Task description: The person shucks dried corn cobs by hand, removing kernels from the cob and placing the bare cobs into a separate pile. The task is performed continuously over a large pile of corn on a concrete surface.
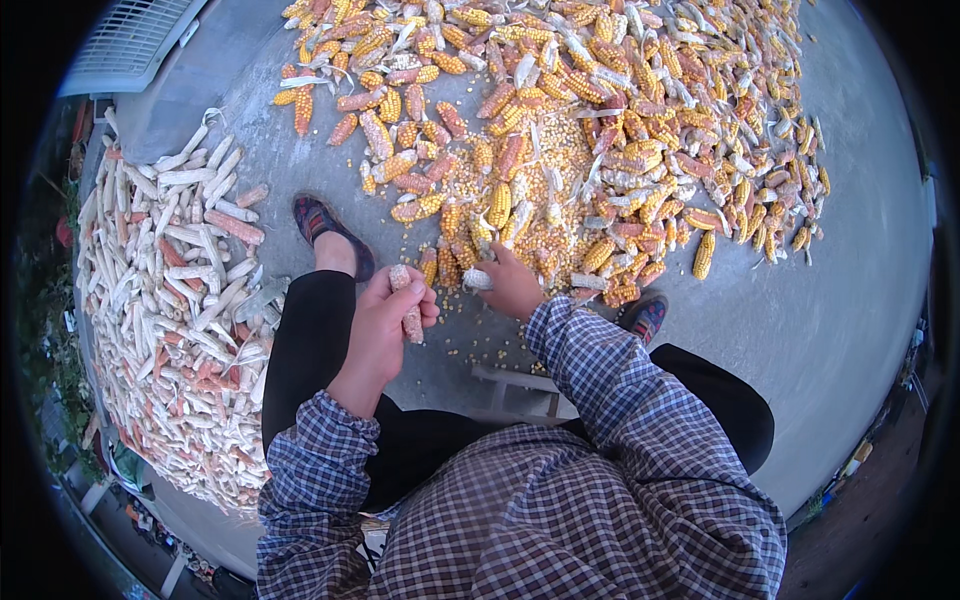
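My left hand (390, 315) is closed around a bare, pinkish corncob (412, 322), which stands nearly lengthwise in the view above my left knee. Ahead and to the right, my right hand (514, 283) reaches down to the near edge of a heap of corn ears (645, 157). A whitish cob (477, 280) lies against its fingers; whether they grip it I cannot tell. Just beyond the fingertips is a yellow ear of corn (499, 205). Loose yellow kernels (559, 146) cover the ground within the heap, and some are scattered below my right hand.
A large pile of stripped corncobs (180, 300) lies on the concrete floor at the left. A pale slatted plastic crate (127, 45) stands at the upper left. Between my feet is part of a low wooden frame (517, 379). My shoes flank the heap's near edge.
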Tool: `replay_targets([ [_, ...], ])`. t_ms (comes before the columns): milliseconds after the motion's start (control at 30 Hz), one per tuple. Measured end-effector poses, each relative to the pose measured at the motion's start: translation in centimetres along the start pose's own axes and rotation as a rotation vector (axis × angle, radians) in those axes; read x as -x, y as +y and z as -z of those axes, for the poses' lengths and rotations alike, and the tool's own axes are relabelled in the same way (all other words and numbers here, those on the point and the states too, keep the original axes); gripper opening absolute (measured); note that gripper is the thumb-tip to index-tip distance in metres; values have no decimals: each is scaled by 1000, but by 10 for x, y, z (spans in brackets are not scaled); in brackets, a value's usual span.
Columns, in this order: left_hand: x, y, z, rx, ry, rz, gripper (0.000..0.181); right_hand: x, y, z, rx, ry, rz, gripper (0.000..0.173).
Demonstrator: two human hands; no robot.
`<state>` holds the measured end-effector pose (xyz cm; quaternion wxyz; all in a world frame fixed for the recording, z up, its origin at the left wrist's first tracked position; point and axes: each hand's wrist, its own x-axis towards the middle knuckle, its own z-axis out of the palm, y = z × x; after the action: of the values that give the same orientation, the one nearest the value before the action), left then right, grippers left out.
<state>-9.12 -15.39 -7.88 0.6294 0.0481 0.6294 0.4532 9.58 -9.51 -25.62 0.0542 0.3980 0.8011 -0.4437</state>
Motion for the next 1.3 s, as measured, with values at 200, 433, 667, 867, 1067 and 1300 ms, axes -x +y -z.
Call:
replay_targets([
  [200,11,19,-8,42,18,-62,14,-2,20,-14,-262,22,-196,42],
  [433,17,23,-2,96,-37,-117,15,17,51,-1,-204,14,-124,41],
  [667,20,24,-4,62,-22,-125,16,0,33,-47,408,-157,106,32],
  [867,22,28,-3,64,-10,-128,16,5,53,13,-402,-27,-330,41],
  [1067,29,24,-10,6,-13,-107,14,-27,71,86,-657,393,-351,41],
  [1300,24,27,-13,-11,-9,-85,14,-90,84,99,251,193,-241,50],
])
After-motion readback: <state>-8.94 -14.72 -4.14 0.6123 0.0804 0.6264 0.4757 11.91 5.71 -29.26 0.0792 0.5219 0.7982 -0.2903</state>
